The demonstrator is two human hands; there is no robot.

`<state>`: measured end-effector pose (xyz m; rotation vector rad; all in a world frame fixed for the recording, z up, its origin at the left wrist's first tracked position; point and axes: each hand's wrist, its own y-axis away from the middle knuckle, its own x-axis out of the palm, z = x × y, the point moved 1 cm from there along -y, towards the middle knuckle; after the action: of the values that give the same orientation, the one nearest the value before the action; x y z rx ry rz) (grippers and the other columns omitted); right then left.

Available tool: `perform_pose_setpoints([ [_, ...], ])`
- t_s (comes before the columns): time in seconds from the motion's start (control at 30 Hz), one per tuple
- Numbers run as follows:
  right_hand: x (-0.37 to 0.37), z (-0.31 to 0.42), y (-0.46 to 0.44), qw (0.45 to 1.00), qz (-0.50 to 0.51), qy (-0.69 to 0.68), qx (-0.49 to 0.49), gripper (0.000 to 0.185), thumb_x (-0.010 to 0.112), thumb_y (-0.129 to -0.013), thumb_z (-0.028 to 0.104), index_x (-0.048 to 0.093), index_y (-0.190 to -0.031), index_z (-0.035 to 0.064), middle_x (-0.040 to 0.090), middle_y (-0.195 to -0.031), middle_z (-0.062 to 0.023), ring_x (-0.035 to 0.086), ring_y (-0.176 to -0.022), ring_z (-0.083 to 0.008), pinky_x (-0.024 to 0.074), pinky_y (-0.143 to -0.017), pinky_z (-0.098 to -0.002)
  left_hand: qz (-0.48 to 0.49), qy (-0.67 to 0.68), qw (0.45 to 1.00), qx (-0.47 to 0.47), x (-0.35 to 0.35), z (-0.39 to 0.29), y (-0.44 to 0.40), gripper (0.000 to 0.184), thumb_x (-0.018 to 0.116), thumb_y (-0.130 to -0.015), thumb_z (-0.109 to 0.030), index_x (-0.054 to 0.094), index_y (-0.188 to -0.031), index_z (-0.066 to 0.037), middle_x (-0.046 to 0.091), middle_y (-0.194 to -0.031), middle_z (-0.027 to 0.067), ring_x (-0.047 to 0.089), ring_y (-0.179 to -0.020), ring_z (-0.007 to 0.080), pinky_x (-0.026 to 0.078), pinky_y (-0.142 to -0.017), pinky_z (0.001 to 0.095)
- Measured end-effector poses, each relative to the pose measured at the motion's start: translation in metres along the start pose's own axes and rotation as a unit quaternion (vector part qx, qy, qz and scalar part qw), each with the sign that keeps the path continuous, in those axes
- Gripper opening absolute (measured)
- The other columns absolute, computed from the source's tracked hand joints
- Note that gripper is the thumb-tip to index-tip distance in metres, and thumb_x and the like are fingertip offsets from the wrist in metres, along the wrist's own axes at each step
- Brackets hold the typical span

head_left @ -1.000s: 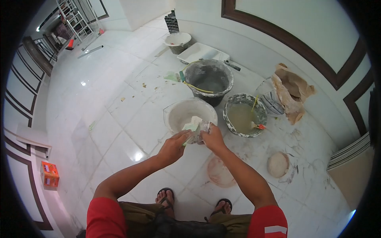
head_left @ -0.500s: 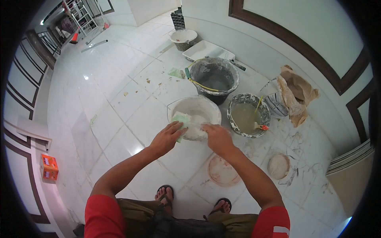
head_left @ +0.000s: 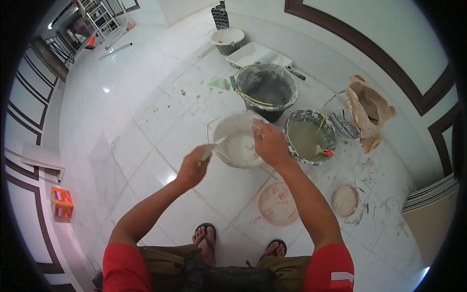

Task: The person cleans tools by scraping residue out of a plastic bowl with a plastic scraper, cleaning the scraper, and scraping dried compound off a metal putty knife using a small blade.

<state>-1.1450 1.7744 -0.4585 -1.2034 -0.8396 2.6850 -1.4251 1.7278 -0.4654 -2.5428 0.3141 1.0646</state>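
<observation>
My left hand (head_left: pixel 192 167) is closed around a pale green flat putty spreader (head_left: pixel 212 150), seen nearly edge-on at the near left of the white bucket (head_left: pixel 217 148). White paste lies inside that bucket. Over the bucket's right side, my right hand (head_left: pixel 270 142) is closed, its fingertips smeared white; whatever it grips is hidden or blurred. Just behind stands a black bucket (head_left: pixel 269 87) with a yellow handle. A smaller paste-caked bucket (head_left: pixel 311 136) to the right holds cloudy water and a red-tipped brush (head_left: pixel 325 152).
A white paint tray (head_left: pixel 260 54) and a small tub (head_left: pixel 227 40) stand along the wall. A torn paper bag (head_left: pixel 369 112) lies at right. Round lids (head_left: pixel 278 204) rest on the tiles. An orange box (head_left: pixel 62 204) sits at left, and a ladder (head_left: pixel 101 18) stands far back.
My left hand has drawn the spreader back toward me and turned it from flat to edge-on. My right hand has moved slightly up and right, away from the spreader.
</observation>
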Motion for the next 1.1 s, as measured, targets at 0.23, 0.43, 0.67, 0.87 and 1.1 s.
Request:
perform_pose_setpoints([
  [0.23, -0.014, -0.009, 0.013, 0.991, 0.074, 0.012, 0.11, 0.039, 0.062, -0.097, 0.023, 0.056, -0.131, 0.0029, 0.071, -0.086, -0.0255, 0.07, -0.081, -0.0454, 0.0549, -0.074, -0.0549, -0.078, 0.343, 0.883, -0.312, -0.006, 0.001, -0.028, 0.044, 0.054, -0.108, -0.032, 0.057, -0.138, 0.0, 0.067, -0.122, 0.0144, 0.069, -0.105, 0.0243, 0.066, -0.07, 0.0359],
  [0.43, -0.015, -0.026, 0.048, 0.973, 0.141, 0.055, 0.172, 0.042, 0.063, -0.097, 0.026, 0.057, -0.13, 0.0, 0.07, -0.084, -0.0287, 0.069, -0.081, -0.0494, 0.0534, -0.078, -0.0576, -0.016, 0.37, 0.843, -0.39, 0.016, 0.027, -0.016, 0.049, 0.054, -0.108, -0.035, 0.054, -0.139, 0.003, 0.065, -0.124, 0.0155, 0.069, -0.105, 0.0247, 0.067, -0.07, 0.0361],
  [0.67, -0.003, -0.06, 0.063, 0.982, 0.079, 0.025, 0.17, 0.045, 0.068, -0.092, 0.029, 0.063, -0.125, -0.0011, 0.071, -0.093, -0.0308, 0.069, -0.091, -0.0504, 0.0537, -0.085, -0.0559, -0.017, 0.345, 0.845, -0.408, 0.028, 0.045, -0.013, 0.053, 0.057, -0.106, -0.038, 0.051, -0.139, 0.003, 0.066, -0.123, 0.0175, 0.071, -0.103, 0.0296, 0.068, -0.071, 0.0417],
  [0.87, -0.054, -0.085, 0.077, 0.9, 0.318, -0.015, 0.298, 0.042, 0.071, -0.085, 0.031, 0.07, -0.107, -0.005, 0.07, -0.105, -0.0321, 0.068, -0.102, -0.0458, 0.0531, -0.09, -0.0498, -0.016, 0.331, 0.847, -0.415, 0.025, 0.055, -0.013, 0.051, 0.054, -0.108, -0.038, 0.055, -0.136, 0.004, 0.071, -0.113, 0.0178, 0.076, -0.088, 0.0312, 0.066, -0.067, 0.0414],
  [1.1, -0.162, -0.079, 0.135, 0.891, 0.401, -0.015, 0.213, 0.038, 0.072, -0.086, 0.032, 0.065, -0.094, -0.0044, 0.069, -0.093, -0.028, 0.067, -0.089, -0.044, 0.0524, -0.079, -0.0479, 0.075, 0.37, 0.867, -0.324, -0.01, -0.015, -0.039, 0.045, 0.059, -0.102, -0.036, 0.06, -0.125, 0.003, 0.072, -0.103, 0.0147, 0.073, -0.082, 0.0233, 0.061, -0.065, 0.0352],
])
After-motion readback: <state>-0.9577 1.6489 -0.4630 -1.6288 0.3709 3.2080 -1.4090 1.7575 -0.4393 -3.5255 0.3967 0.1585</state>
